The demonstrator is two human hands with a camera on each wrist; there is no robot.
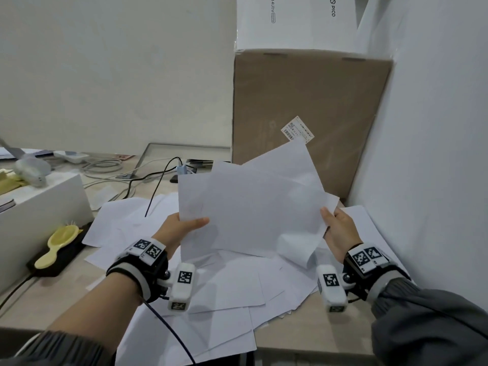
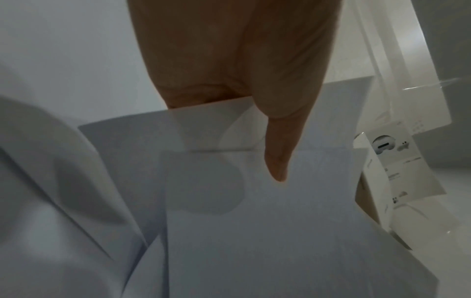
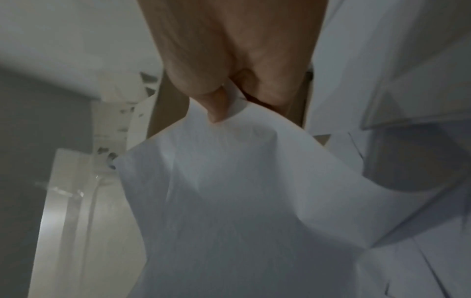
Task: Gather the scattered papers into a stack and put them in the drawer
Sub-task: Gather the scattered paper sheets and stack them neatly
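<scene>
The person holds a loose sheaf of plain white paper sheets (image 1: 250,207) up in the air above the desk, one hand at each side. The left hand (image 1: 174,228) grips the sheaf's left edge, thumb (image 1: 198,222) lying flat across the front and the other fingers hidden behind the sheets; the left wrist view shows that thumb (image 2: 277,153) pressed onto the top sheet. The right hand (image 1: 339,231) pinches the right edge, thumb on the near face, and in the right wrist view the thumb (image 3: 216,104) and a finger are clamped on a crumpled corner of the paper (image 3: 242,191). The sheets are not squared up: their corners fan out at different angles, and the lower right part sags and curls.

Beneath the raised sheaf, many more scattered white sheets (image 1: 224,294) lie overlapping on the pale wooden desk (image 1: 52,299), some hanging over its near edge. A tall brown cardboard box (image 1: 311,107) stands at the back against the wall, with a white printed carton (image 1: 295,22) on top of it. To the left sits a white box (image 1: 39,207), and beside it a pale yellow plastic hairbrush (image 1: 59,244) rests on a flat black pad (image 1: 66,256). Black and grey cables (image 1: 158,175) trail across the desk behind the papers. No drawer shows in any view.
</scene>
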